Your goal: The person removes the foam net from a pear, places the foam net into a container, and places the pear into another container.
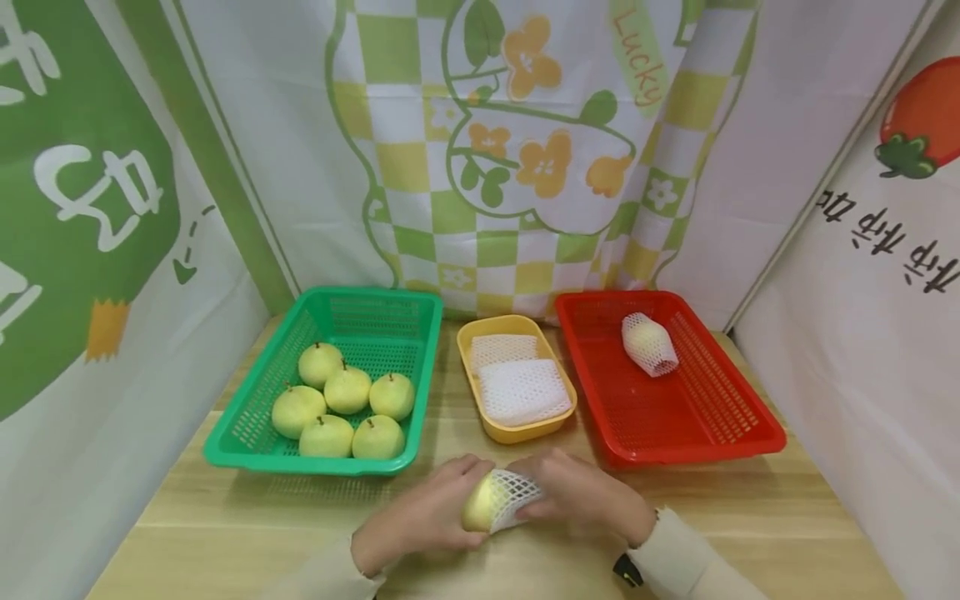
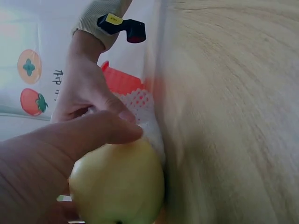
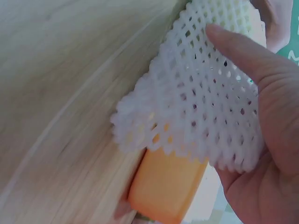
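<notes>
A round yellow-green pear (image 1: pixel 478 505) is partly inside a white foam net sleeve (image 1: pixel 513 493), low over the table in front of me. My left hand (image 1: pixel 435 510) grips the bare end of the pear, its thumb across the top in the left wrist view. With thumb and fingers, my right hand (image 1: pixel 581 492) holds the net at its other end. In the right wrist view the sleeve (image 3: pixel 201 93) flares open towards the camera, and my right thumb presses on its mesh. The pear's stem end (image 2: pixel 119 220) faces the left wrist camera.
A green basket (image 1: pixel 431 367) on the left holds several bare pears (image 1: pixel 347 390). The yellow tray (image 1: pixel 510 433) in the middle carries stacked foam nets (image 1: pixel 522 390). To the right, a red basket (image 1: pixel 712 454) contains one netted pear (image 1: pixel 648 343). Curtains hang behind and on both sides.
</notes>
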The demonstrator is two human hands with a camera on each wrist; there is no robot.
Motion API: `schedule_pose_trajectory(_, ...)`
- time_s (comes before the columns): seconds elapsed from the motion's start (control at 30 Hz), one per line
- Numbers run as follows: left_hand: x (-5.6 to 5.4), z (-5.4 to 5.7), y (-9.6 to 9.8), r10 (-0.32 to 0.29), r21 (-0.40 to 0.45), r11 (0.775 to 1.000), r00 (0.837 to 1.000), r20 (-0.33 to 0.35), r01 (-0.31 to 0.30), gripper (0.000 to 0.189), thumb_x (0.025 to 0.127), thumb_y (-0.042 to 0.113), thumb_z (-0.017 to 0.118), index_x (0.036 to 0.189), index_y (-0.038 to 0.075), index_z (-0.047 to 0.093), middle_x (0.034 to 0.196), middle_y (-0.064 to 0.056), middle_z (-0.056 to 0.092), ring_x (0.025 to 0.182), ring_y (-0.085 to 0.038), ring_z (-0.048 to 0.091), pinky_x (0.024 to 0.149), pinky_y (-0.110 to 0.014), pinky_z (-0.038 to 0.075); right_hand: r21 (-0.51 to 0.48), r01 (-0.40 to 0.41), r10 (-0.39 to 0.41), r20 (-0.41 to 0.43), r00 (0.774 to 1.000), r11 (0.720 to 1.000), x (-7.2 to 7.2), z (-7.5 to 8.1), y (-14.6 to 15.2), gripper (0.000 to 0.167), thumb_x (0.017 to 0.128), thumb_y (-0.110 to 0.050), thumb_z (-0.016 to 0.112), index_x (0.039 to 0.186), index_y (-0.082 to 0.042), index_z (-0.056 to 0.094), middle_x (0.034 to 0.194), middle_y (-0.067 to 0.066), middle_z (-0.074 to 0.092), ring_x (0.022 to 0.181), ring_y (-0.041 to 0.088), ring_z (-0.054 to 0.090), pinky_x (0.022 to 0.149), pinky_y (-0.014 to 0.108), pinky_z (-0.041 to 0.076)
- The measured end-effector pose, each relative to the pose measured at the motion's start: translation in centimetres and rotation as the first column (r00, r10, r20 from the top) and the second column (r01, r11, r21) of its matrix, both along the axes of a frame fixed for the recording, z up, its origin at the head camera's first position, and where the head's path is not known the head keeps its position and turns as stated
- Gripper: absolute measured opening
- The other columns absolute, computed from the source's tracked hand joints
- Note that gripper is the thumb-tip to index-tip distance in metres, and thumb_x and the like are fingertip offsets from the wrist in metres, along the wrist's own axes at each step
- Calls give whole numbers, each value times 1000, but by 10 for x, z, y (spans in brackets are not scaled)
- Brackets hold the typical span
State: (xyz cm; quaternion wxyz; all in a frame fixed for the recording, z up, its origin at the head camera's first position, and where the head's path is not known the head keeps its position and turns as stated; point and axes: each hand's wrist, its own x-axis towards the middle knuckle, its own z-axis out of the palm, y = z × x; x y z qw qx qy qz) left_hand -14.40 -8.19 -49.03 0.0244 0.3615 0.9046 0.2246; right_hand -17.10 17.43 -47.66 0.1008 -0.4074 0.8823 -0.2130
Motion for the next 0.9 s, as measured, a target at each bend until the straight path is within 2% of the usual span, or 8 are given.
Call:
schedule_pose_trajectory(0.17,1,-3,6,4,-39,999,999,-36,-5,75,75,31,91,138,7,59,122,-1,66,103,-14,62,87,-27,56,-6,-52,52,-21,998,999,2,5,-4,19,90,-19,85,108,-17,79,99,-12,79,82,-10,63,77,11,56)
schedule_pose_trajectory(0.3,2,-2,4,32,-8,999,999,6,-32,76,74,31,92,137,5,60,121,-3,67,102,-15,63,86,-28,57,26,-31,33,-66,997,999,7,19,2,9,91,-14,83,98,-13,78,88,-10,76,72,-8,57,68,10,52)
schedule_pose_trajectory(0.43,1,-2,1,51,1,999,998,43,-51,76,75,33,93,137,3,60,122,-5,66,105,-19,65,89,-34,60,47,-20,25,-99,995,999,8,39,15,9,90,-13,84,90,-15,75,76,-14,65,66,-6,48,62,10,47)
schedule_pose_trajectory(0.5,0,-2,0,48,4,999,998,47,-48,75,75,34,93,136,3,61,121,-5,66,105,-20,66,90,-34,61,43,-29,33,-92,995,999,5,51,23,11,90,-12,84,88,-16,73,72,-14,58,64,-6,44,60,11,45)
schedule_pose_trajectory(0.6,-2,-1,0,45,7,999,998,51,-45,75,75,33,93,135,2,61,120,-5,67,104,-19,66,89,-34,61,40,-36,38,-71,997,999,-1,75,33,9,91,-14,84,91,-16,75,73,-14,58,65,-6,45,60,11,48)
schedule_pose_trajectory(0.77,-3,1,1,48,6,999,997,65,-49,75,75,33,94,135,1,61,119,-6,67,101,-19,66,87,-34,60,40,23,-20,-71,997,999,-19,120,42,12,90,-15,84,102,-14,81,85,-11,73,70,-4,57,67,16,57)
schedule_pose_trajectory(0.9,-4,0,3,42,-1,999,997,61,-42,77,75,35,94,135,1,61,120,-7,68,103,-21,67,88,-35,61,48,65,-60,-105,993,997,-38,147,40,12,89,-13,85,101,-13,81,88,-8,76,73,0,62,69,19,59)
